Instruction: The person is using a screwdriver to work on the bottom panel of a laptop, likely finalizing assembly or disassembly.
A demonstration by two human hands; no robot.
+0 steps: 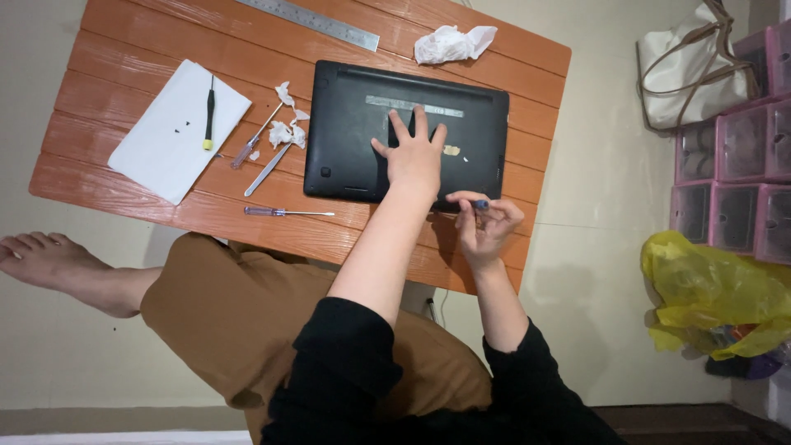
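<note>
- Left hand lies flat, palm down, fingers spread, on the upturned underside of a black rectangular laptop; it presses the case and grips nothing.
- Laptop sits bottom-up on the far right part of a low orange wood-slat table, its near edge close to the table's near edge.
- A strip of grey tape runs across the laptop base just beyond the fingertips; a small pale patch sits right of the hand.
- Right hand is at the laptop's near right corner, thumb and fingers pinched on a small dark blue-tipped tool, likely a screwdriver; tip too small to tell.
- Left of the laptop: crumpled white tissue scraps, a clear purple-handled screwdriver and metal tweezers, all close together.
- Near them, a 2nd clear-handled thin screwdriver lies parallel to the table's near edge.
- Far left: white sheet of paper with a black yellow-ended screwdriver on it and tiny dark specks, probably screws.
- Far edge: steel ruler and a crumpled white tissue wad.
- Right of the table on the floor: beige tote bag, pink stacked plastic drawers, yellow plastic bag.
- Person's bare foot rests on the floor at near left.
</note>
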